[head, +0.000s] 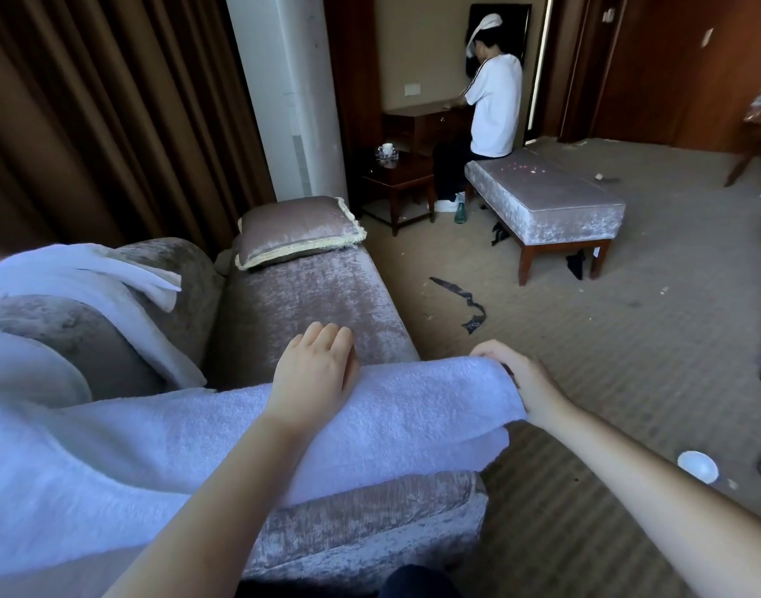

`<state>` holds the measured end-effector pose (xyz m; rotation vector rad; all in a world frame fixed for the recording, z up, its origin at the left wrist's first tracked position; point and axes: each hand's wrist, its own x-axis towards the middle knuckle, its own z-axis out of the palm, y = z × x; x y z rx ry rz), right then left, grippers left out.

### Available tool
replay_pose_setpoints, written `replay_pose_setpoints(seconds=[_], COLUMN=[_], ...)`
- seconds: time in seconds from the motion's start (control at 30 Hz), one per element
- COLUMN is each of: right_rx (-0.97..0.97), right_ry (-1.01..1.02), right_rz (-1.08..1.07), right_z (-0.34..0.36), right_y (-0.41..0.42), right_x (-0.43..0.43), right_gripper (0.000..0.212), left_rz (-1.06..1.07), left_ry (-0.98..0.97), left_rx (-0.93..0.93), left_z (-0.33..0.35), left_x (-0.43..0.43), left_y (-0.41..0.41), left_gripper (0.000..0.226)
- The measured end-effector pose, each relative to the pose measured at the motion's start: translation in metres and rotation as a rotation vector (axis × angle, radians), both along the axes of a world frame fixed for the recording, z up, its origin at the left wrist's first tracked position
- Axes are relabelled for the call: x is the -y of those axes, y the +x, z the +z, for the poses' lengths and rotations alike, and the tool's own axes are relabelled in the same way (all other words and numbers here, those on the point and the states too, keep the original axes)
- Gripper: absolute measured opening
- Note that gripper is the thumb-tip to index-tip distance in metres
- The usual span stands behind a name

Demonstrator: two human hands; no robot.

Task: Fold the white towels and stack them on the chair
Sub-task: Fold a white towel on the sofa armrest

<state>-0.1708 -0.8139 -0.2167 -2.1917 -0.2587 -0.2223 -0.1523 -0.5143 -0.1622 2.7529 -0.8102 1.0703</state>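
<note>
A long white towel [370, 416] lies across the near end of the chair [318, 304], which is a long seat covered in grey-brown velvet. One end of the towel hangs past the seat's edge, above the carpet [586, 360].

The left hand [314, 369] rests flat on the towel's far edge. Its fingers [327, 334] are straight and close together, and the tips reach onto the velvet; they hold nothing. The right hand [512, 377] grips the towel's hanging end, with its fingers [486, 349] curled over the top of the cloth and pinching it.

A second white towel [111, 278] is draped unfolded over the chair's rounded back, at the left. A cushion [296, 230] with a pale fringe lies at the far end of the seat.

Behind the cushion stands a tall white unit [292, 92]; the marks on its front are too small to read. Further in the room, another person [495, 105] in a white T-shirt sits on a padded bench [555, 205]. A black strap [460, 304] and a small white round thing [697, 467] lie on the carpet.
</note>
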Motion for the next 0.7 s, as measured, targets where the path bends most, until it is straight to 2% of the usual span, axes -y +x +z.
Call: replay_pose_setpoints(seconds=[0.07,0.2,0.3,0.37,0.43,0.5,0.57,0.7], right_rx=[-0.039,-0.041,-0.021,0.025,0.044,0.003,-0.055,-0.102], right_ry=[0.052,-0.030,-0.026,0.037,0.188,0.260,0.188,0.069], right_rz=[0.042,0.053,-0.016,-0.121,-0.227,-0.225,-0.142,-0.060], right_z=[-0.001,-0.007,-0.006,-0.002,0.002,0.003,-0.004,-0.018], right_y=[-0.004,-0.007,-0.002,0.003,0.008,0.009,0.005,-0.006], right_x=[0.001,0.011,0.014,0.016,0.023,0.027,0.023,0.006], right_gripper=[0.033,0.041,0.035,0.025,0.024,0.020,0.014,0.028], left_rz=[-0.004,-0.004,0.008,0.021,0.029,0.028,0.025,0.026], left_ry=[-0.003,-0.002,-0.004,0.000,0.006,0.011,0.013,0.020], left_rx=[-0.002,-0.010,-0.032,-0.043,-0.053,-0.060,-0.065,-0.071], left_z=[0.000,0.000,-0.001,-0.001,0.000,0.000,-0.001,-0.001], left_x=[0.000,0.000,-0.001,-0.001,-0.001,-0.001,-0.002,-0.001], left_y=[0.000,0.000,0.001,0.001,0.001,0.000,0.001,0.001], left_gripper=[0.021,0.021,0.023,0.024,0.025,0.026,0.027,0.026])
